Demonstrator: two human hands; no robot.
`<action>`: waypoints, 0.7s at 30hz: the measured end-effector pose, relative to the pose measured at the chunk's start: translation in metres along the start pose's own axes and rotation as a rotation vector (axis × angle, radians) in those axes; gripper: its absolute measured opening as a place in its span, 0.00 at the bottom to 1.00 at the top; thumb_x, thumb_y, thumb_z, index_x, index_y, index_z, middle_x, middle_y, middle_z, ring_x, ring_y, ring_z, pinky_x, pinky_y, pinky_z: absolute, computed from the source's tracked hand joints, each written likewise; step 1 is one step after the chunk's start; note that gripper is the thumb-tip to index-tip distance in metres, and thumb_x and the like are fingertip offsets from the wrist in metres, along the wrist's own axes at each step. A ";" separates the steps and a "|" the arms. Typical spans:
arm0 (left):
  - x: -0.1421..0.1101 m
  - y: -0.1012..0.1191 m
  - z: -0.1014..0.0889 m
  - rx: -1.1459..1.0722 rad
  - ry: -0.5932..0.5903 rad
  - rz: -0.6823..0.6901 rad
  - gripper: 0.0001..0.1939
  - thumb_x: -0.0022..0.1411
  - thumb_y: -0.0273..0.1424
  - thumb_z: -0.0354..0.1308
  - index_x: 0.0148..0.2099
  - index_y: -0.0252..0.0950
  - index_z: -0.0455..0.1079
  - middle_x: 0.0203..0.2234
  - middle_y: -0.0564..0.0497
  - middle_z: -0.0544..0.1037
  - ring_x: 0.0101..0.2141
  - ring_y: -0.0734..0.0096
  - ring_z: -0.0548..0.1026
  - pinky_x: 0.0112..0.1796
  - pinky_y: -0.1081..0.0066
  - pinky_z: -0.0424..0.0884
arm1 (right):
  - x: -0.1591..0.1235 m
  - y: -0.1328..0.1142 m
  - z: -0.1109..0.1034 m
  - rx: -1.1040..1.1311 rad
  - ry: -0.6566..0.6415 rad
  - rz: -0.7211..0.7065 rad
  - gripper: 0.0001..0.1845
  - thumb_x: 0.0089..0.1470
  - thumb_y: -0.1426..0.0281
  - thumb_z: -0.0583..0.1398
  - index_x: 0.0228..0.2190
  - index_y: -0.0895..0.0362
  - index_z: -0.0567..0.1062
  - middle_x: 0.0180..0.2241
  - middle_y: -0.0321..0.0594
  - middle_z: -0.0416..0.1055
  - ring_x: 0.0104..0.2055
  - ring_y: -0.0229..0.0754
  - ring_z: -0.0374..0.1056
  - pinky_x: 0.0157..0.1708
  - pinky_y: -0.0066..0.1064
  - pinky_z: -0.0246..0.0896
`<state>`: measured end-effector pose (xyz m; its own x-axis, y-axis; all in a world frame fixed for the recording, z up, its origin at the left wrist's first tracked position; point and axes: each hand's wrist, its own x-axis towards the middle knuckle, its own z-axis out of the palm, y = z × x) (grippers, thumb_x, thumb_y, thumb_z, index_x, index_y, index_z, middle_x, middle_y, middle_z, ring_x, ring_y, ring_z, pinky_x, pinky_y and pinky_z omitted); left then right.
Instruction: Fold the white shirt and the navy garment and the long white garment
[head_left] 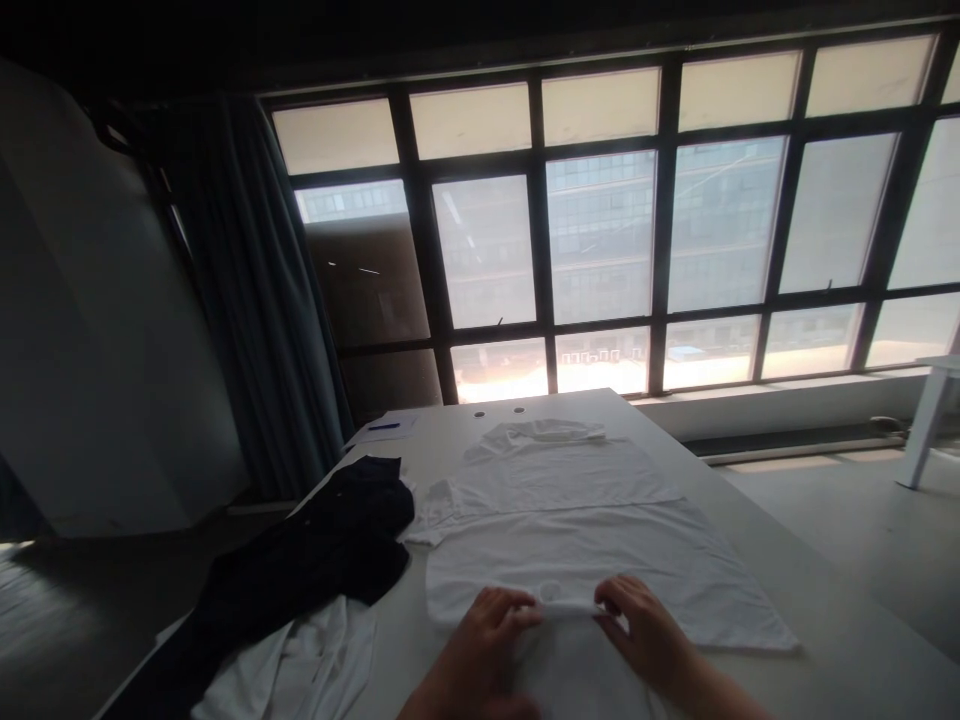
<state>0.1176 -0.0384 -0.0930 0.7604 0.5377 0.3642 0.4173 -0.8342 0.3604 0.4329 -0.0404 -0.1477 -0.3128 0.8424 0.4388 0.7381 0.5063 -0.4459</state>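
A white shirt [570,540] lies spread flat on the white table [757,520], its collar end toward the window. My left hand [484,640] and my right hand [645,630] rest close together on the shirt's near part. Each hand pinches a small fold of the white fabric [568,605] between fingers and thumb, the fold stretched between them. Both wrists come in from the bottom edge of the view.
A dark garment [330,555] lies crumpled at the table's left, over another white garment [300,670]. A paper with a blue pen [384,427] sits at the far left corner. Large windows [600,240] and a curtain [255,300] stand behind the table.
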 end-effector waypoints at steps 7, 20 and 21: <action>0.002 -0.006 0.013 0.081 -0.094 -0.124 0.26 0.52 0.55 0.70 0.47 0.47 0.76 0.65 0.48 0.66 0.62 0.49 0.65 0.61 0.52 0.62 | -0.004 -0.018 -0.003 -0.190 0.072 -0.109 0.09 0.54 0.80 0.59 0.33 0.53 0.69 0.36 0.39 0.69 0.42 0.46 0.65 0.49 0.39 0.59; -0.001 -0.010 0.015 0.154 -0.056 -0.114 0.31 0.51 0.56 0.70 0.52 0.46 0.73 0.64 0.45 0.66 0.60 0.48 0.66 0.59 0.51 0.65 | -0.007 -0.015 0.050 -0.090 -0.265 -0.395 0.08 0.56 0.62 0.67 0.36 0.47 0.74 0.40 0.35 0.73 0.44 0.44 0.67 0.47 0.35 0.59; -0.001 -0.010 0.016 0.152 -0.064 -0.077 0.34 0.50 0.58 0.70 0.53 0.46 0.73 0.65 0.45 0.64 0.61 0.46 0.65 0.60 0.51 0.64 | -0.008 -0.016 0.053 -0.087 -0.255 -0.408 0.08 0.56 0.60 0.67 0.36 0.47 0.74 0.39 0.34 0.73 0.43 0.44 0.67 0.46 0.34 0.59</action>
<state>0.1212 -0.0328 -0.1109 0.7515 0.5957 0.2837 0.5421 -0.8025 0.2491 0.3923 -0.0451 -0.1853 -0.7152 0.6026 0.3541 0.5689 0.7962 -0.2058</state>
